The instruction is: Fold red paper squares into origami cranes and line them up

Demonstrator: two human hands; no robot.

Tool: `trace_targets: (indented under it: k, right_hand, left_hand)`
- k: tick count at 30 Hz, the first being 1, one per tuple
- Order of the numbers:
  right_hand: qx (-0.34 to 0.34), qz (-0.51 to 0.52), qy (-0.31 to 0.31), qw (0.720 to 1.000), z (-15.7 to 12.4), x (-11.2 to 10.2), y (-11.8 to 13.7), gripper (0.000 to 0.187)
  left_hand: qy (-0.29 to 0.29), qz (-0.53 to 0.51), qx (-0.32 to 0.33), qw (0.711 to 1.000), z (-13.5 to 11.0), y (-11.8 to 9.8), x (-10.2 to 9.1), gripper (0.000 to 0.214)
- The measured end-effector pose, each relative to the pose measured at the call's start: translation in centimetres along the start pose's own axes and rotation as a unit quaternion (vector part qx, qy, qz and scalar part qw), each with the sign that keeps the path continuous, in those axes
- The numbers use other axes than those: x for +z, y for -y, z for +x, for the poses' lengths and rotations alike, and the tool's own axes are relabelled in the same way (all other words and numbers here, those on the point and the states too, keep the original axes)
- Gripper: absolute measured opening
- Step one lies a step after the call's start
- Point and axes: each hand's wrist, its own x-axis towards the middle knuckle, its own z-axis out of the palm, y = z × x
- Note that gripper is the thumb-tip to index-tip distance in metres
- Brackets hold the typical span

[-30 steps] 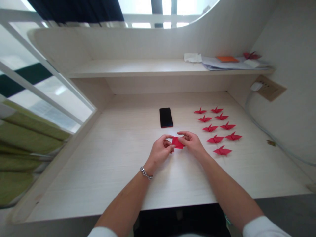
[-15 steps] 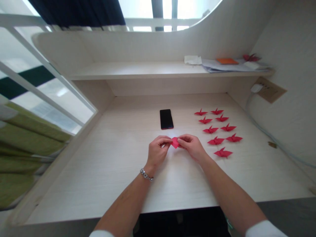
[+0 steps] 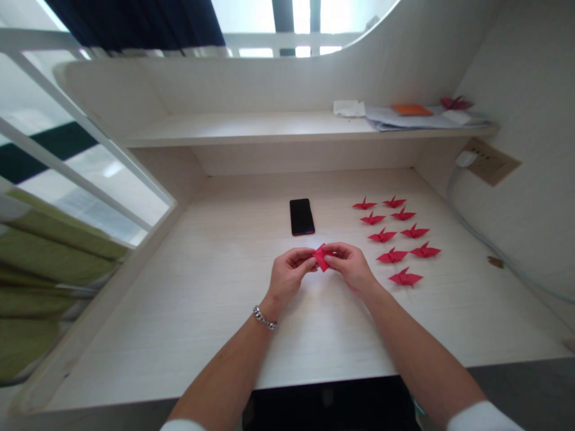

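A small piece of folded red paper (image 3: 322,258) is held up between my two hands over the desk. My left hand (image 3: 290,272) pinches its left edge between thumb and fingers. On the other side, my right hand (image 3: 350,266) grips the right edge, the thumb lying across the front. Parts of the paper are hidden behind the fingertips. To the right of my right hand, several red paper cranes (image 3: 392,255) stand in two rows, with a single crane (image 3: 405,278) nearest to my forearm.
A black phone (image 3: 302,216) lies on the desk (image 3: 215,251) just beyond my hands. Above the back runs a shelf (image 3: 251,126) with papers (image 3: 395,120), an orange sheet (image 3: 412,109) and a red folded paper piece (image 3: 456,103). A cable (image 3: 476,236) hangs along the right wall.
The red paper has been turned and now shows a pointed, diamond-like outline. My left thumb has shifted along its edge; both hands stay in about the same place.
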Motion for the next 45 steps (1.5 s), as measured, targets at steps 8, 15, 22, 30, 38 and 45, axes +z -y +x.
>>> trace_targets:
  k: [8, 15, 22, 30, 38, 45]
  right_hand:
    - [-0.021, -0.014, 0.015, 1.0, -0.3, 0.5, 0.4, 0.026]
    - [-0.024, -0.069, 0.047, 0.996, -0.6, 0.7, 0.5, 0.03]
    - [0.009, -0.038, 0.065, 0.997, -0.9, 1.2, 1.1, 0.031]
    - [0.049, -0.017, 0.031, 0.998, -0.7, 0.9, 0.5, 0.028]
    - [0.052, 0.002, 0.04, 0.998, -0.6, 0.9, 0.4, 0.026]
    - [0.044, 0.007, 0.057, 0.997, -0.7, 1.0, 0.5, 0.024]
  left_hand:
    - [0.017, 0.029, 0.026, 0.999, -0.3, -0.4, 0.1, 0.027]
    - [0.011, 0.053, 0.026, 0.998, -0.2, -0.5, 0.0, 0.026]
    - [0.009, 0.082, 0.029, 0.996, -0.2, -0.6, -0.2, 0.027]
    - [-0.006, 0.075, 0.026, 0.997, -0.2, -0.7, 0.1, 0.028]
    - [-0.02, 0.047, 0.016, 0.999, -0.3, -0.4, 0.1, 0.03]
    - [-0.02, 0.054, 0.018, 0.998, -0.3, -0.4, 0.0, 0.029]
